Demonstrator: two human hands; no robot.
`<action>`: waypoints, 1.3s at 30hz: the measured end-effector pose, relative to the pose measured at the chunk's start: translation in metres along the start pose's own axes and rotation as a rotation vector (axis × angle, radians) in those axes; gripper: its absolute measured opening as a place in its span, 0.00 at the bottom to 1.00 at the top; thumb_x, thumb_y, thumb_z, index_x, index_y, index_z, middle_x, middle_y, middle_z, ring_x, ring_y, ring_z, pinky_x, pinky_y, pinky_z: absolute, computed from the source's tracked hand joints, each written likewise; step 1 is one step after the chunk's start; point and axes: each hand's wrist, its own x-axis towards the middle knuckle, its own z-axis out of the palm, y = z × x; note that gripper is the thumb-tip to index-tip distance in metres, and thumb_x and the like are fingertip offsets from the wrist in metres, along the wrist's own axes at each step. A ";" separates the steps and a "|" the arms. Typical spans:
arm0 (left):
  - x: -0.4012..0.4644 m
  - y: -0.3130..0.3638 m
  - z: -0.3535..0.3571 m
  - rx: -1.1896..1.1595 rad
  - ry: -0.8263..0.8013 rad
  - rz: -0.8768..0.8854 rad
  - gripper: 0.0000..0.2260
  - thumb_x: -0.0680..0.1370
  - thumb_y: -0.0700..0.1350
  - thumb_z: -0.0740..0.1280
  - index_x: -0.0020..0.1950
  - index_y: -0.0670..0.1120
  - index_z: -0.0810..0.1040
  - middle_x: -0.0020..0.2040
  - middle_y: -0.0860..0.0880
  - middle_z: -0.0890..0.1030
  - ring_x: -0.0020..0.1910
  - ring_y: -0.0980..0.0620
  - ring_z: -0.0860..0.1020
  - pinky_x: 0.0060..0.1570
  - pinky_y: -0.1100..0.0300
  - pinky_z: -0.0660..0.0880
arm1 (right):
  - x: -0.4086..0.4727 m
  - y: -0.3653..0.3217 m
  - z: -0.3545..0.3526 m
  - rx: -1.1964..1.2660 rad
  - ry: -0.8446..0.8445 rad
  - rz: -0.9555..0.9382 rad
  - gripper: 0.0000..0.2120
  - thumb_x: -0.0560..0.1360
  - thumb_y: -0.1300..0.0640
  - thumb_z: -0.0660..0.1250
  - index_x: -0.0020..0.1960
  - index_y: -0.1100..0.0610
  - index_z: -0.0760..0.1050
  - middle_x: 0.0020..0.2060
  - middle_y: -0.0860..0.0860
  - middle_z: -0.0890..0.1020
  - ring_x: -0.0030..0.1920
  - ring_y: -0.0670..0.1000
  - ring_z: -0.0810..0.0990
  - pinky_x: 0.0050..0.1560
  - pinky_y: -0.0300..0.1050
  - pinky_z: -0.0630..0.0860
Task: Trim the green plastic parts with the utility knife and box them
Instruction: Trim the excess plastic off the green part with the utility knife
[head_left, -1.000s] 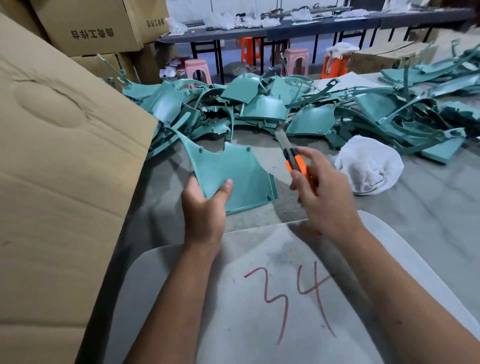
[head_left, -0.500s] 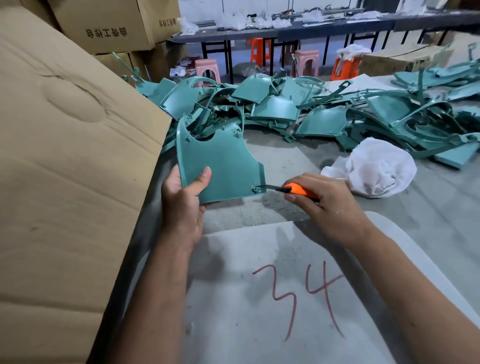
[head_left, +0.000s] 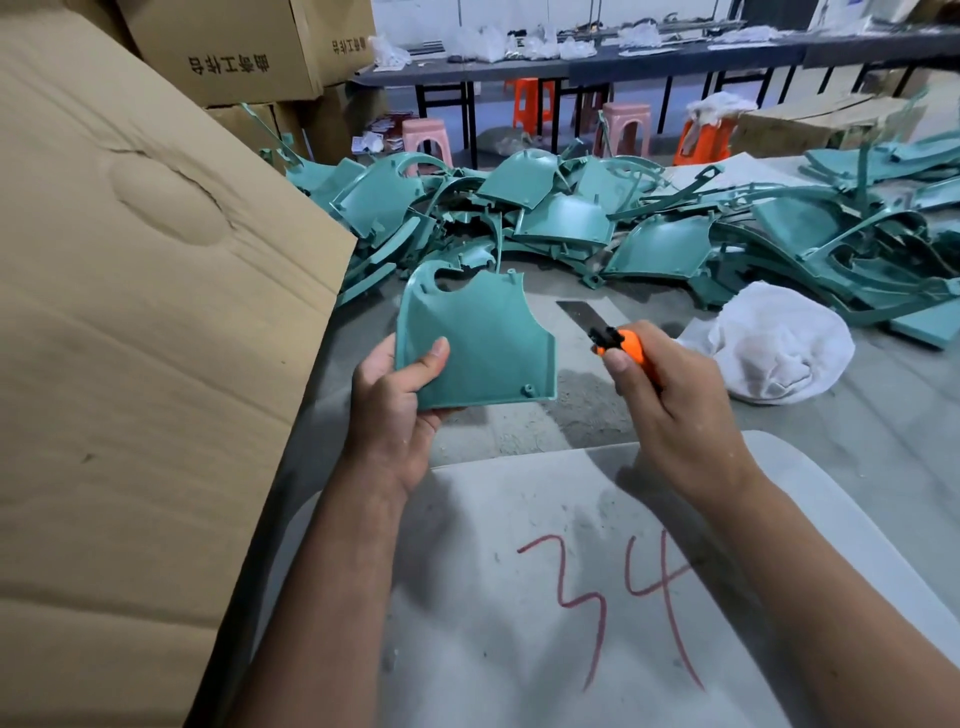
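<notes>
My left hand (head_left: 395, 410) grips a green plastic panel (head_left: 483, 343) by its lower left corner and holds it upright above the grey table (head_left: 857, 457), thumb on its face. My right hand (head_left: 670, 410) grips an orange utility knife (head_left: 618, 340). Its blade is out and points up and to the left, a short gap to the right of the panel and not touching it. A heap of green plastic parts (head_left: 571, 218) lies across the back of the table. A large cardboard box flap (head_left: 145, 338) rises at the left.
A white rag (head_left: 774, 343) lies right of my right hand. A pale sheet marked 34 (head_left: 597, 597) covers the near table. Stacked cartons (head_left: 234, 47) stand at the back left. Stools and a long dark bench (head_left: 649, 57) lie beyond.
The knife blade has left the panel's lower right corner and now points up and away from it. My left hand has turned the panel more upright.
</notes>
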 end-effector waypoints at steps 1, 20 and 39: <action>0.001 -0.001 0.001 -0.023 0.004 -0.013 0.12 0.79 0.34 0.66 0.62 0.38 0.80 0.52 0.41 0.85 0.49 0.45 0.85 0.42 0.52 0.82 | -0.001 -0.002 0.000 0.011 -0.005 -0.022 0.11 0.86 0.48 0.59 0.46 0.47 0.68 0.33 0.43 0.71 0.34 0.49 0.71 0.34 0.47 0.65; -0.001 -0.008 0.003 -0.235 -0.058 -0.210 0.22 0.71 0.38 0.69 0.65 0.36 0.76 0.51 0.40 0.85 0.45 0.47 0.86 0.40 0.59 0.84 | -0.003 -0.009 0.006 -0.005 -0.131 -0.010 0.13 0.85 0.47 0.59 0.44 0.50 0.67 0.31 0.43 0.69 0.33 0.46 0.70 0.34 0.43 0.63; -0.005 -0.005 0.001 -0.391 -0.047 -0.259 0.17 0.72 0.36 0.68 0.61 0.37 0.78 0.49 0.41 0.86 0.43 0.50 0.86 0.34 0.64 0.81 | -0.005 -0.012 0.001 0.063 -0.247 -0.057 0.14 0.85 0.49 0.61 0.44 0.55 0.71 0.32 0.46 0.70 0.35 0.49 0.71 0.36 0.41 0.65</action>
